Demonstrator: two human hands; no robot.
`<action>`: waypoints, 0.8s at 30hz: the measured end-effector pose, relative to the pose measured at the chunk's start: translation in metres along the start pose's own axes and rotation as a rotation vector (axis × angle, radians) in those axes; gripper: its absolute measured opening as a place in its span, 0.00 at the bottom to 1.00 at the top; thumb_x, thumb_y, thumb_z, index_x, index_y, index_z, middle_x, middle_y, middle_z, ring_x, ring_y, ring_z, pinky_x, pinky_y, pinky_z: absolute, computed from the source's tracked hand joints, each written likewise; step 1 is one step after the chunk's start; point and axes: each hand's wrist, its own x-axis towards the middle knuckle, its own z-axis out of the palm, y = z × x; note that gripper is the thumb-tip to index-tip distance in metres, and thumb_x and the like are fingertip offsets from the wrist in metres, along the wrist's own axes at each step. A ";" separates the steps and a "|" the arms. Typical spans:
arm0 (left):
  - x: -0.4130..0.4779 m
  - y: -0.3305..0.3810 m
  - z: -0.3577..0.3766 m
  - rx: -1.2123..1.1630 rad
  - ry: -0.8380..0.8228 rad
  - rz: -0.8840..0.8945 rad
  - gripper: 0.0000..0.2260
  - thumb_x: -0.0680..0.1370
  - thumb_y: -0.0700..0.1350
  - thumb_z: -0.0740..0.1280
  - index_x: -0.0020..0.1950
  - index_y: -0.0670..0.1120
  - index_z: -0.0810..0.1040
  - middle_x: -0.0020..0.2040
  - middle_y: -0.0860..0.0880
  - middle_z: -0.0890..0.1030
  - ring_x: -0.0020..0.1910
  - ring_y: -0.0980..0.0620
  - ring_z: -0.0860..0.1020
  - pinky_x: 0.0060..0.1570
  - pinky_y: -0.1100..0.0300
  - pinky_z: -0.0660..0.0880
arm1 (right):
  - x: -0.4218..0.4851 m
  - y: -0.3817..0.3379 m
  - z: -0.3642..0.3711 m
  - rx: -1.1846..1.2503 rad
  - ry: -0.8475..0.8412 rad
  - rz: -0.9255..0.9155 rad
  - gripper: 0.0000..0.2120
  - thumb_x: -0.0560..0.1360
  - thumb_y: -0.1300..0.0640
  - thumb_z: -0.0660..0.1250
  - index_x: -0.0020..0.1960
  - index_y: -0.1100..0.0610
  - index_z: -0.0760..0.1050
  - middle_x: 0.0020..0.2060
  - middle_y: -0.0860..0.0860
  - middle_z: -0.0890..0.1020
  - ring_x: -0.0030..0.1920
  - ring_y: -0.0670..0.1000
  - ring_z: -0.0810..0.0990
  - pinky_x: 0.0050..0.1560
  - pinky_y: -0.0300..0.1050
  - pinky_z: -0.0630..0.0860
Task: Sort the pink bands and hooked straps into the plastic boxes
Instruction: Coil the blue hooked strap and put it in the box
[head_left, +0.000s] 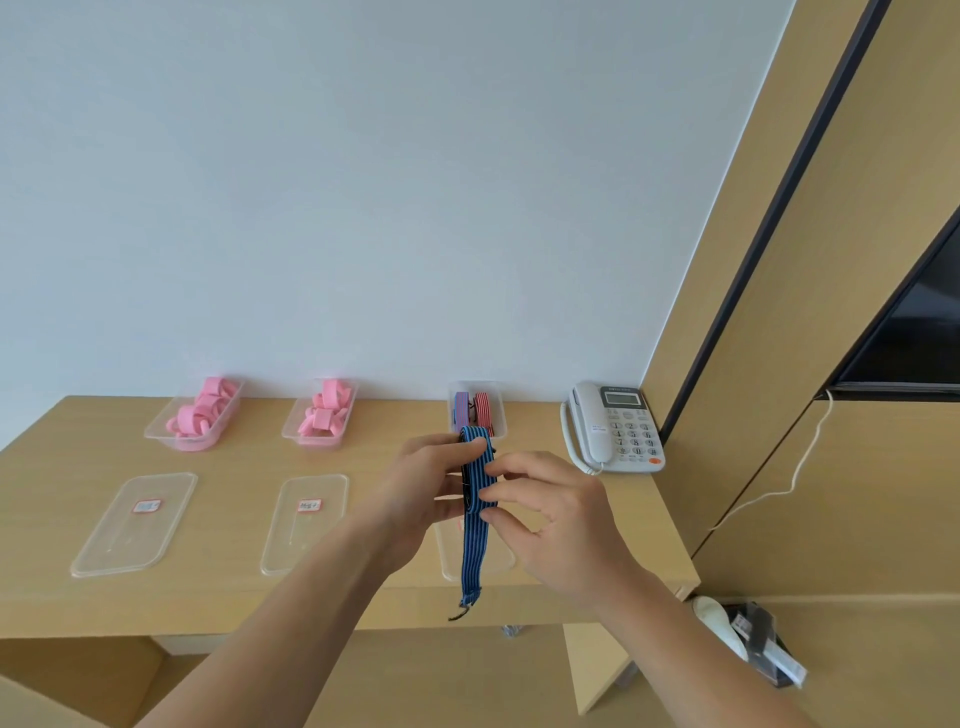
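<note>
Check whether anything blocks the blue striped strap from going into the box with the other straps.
Nothing visible does. Left hand and right hand hold the blue striped strap just in front of the strap box, which stands open; a lid lies flat on the desk below the hands.

Both bare forearms rise from the lower edge and converge at centre, with the hands held close together; the left hand (423, 488) has its fingers curled round the folded upper part of the blue striped strap (475, 551). The right hand (558, 519) faces back-up, wrist slightly bent; its thumb and forefinger pinch the strap's right edge; the other fingers are loosely curled.
</note>
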 end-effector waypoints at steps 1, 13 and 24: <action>0.000 0.000 0.000 -0.001 -0.003 0.004 0.07 0.81 0.45 0.71 0.46 0.47 0.88 0.43 0.48 0.86 0.39 0.51 0.83 0.40 0.59 0.81 | 0.000 0.000 0.000 -0.006 -0.008 -0.002 0.10 0.65 0.66 0.80 0.45 0.57 0.86 0.49 0.49 0.84 0.49 0.47 0.82 0.52 0.40 0.78; -0.005 -0.003 0.008 0.017 -0.046 0.126 0.18 0.82 0.33 0.68 0.72 0.41 0.74 0.56 0.40 0.87 0.50 0.45 0.85 0.51 0.52 0.80 | 0.034 0.005 -0.026 0.162 -0.249 0.409 0.25 0.73 0.59 0.75 0.68 0.48 0.75 0.59 0.43 0.77 0.58 0.39 0.75 0.54 0.37 0.76; -0.004 -0.002 0.004 -0.038 -0.174 0.073 0.24 0.71 0.44 0.77 0.66 0.41 0.80 0.54 0.43 0.87 0.51 0.46 0.84 0.61 0.38 0.78 | 0.043 0.012 -0.037 0.418 -0.278 0.517 0.21 0.69 0.66 0.76 0.58 0.50 0.80 0.51 0.47 0.85 0.54 0.47 0.83 0.59 0.50 0.79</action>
